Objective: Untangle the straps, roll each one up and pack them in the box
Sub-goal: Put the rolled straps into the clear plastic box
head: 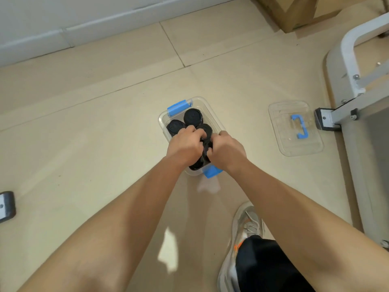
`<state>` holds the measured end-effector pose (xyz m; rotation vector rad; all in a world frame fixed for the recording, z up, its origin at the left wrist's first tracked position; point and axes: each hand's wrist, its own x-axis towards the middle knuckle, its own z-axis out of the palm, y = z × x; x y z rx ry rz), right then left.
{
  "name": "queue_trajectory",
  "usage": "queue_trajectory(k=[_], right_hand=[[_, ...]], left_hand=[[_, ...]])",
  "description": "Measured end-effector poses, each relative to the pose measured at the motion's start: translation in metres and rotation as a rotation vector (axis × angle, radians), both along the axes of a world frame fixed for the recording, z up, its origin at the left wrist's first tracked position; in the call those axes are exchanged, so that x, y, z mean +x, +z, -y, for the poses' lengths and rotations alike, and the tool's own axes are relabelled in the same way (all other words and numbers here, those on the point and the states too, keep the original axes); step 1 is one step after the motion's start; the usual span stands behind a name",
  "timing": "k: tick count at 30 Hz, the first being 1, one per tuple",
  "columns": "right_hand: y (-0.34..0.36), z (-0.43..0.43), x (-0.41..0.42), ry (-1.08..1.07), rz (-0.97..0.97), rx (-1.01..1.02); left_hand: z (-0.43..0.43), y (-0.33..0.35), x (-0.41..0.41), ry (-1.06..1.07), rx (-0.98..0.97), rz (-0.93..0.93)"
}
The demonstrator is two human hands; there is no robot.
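- The left hand [185,144] and right hand [226,150] sit close together at the centre of the frame, fingers curled round a black strap roll [205,149] over the near half of the box; knuckles hide most of that roll
- The clear box [212,111] stands on the floor [94,144], its near end covered by the hands; a blue latch [179,107] shows at the far end and a second latch [211,171] just below the wrists
- Three rolled straps [193,116] stand on end in the far half, touching one another; what lies under the hands cannot be told
- The clear lid [280,140] lies flat to the right, well apart from the box, its right edge just beside the foot of a white metal frame [353,60], which is cut off at the right edge
- A dark object [6,205] is cut off at the left edge, hard to identify
- The widest stretch of floor lies left of and beyond the box, up to the wall [42,17]; a shoe [246,224] is at lower right
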<state>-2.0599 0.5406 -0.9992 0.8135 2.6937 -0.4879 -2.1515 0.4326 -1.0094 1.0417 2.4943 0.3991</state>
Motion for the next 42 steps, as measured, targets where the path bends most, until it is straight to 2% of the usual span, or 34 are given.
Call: queue_trajectory(k=[3, 7, 10, 13, 18, 22, 27, 31, 32, 35, 38, 42], right_hand=[[0.013, -0.027, 0.026, -0.124, -0.013, -0.001], [0.009, -0.080, 0.071, -0.436, -0.056, -0.044], [-0.008, -0.120, 0.100, -0.622, -0.054, -0.124], [-0.035, -0.152, 0.116, -0.682, 0.009, -0.183], [-0.090, -0.190, 0.111, -0.715, 0.042, -0.180], [-0.132, -0.196, 0.104, -0.703, 0.048, 0.018], [-0.136, -0.186, 0.096, -0.572, 0.031, 0.298], [-0.098, -0.173, 0.071, -0.670, -0.337, 0.382], [-0.082, -0.174, 0.065, -0.683, -0.451, 0.360], [-0.013, -0.170, 0.048, -0.748, -0.629, 0.011], [0.041, -0.152, 0.037, -0.795, -0.815, -0.221], [0.087, -0.115, 0.020, -0.913, -1.011, -0.577]], left_hand=[[-0.025, 0.019, 0.020, -0.028, -0.023, 0.058], [-0.072, 0.033, 0.058, -0.060, -0.018, 0.163], [-0.109, 0.031, 0.092, -0.036, 0.010, 0.367], [-0.139, 0.017, 0.119, 0.044, 0.055, 0.563], [-0.179, -0.022, 0.128, 0.169, 0.089, 0.692], [-0.194, -0.047, 0.113, 0.314, 0.158, 0.761], [-0.195, -0.056, 0.099, 0.385, 0.240, 0.818], [-0.182, -0.031, 0.082, 0.454, 0.344, 0.810], [-0.176, -0.019, 0.075, 0.476, 0.372, 0.802], [-0.150, 0.014, 0.047, 0.520, 0.430, 0.725], [-0.109, 0.045, 0.017, 0.631, 0.450, 0.653], [-0.057, 0.078, -0.004, 0.758, 0.417, 0.749]])
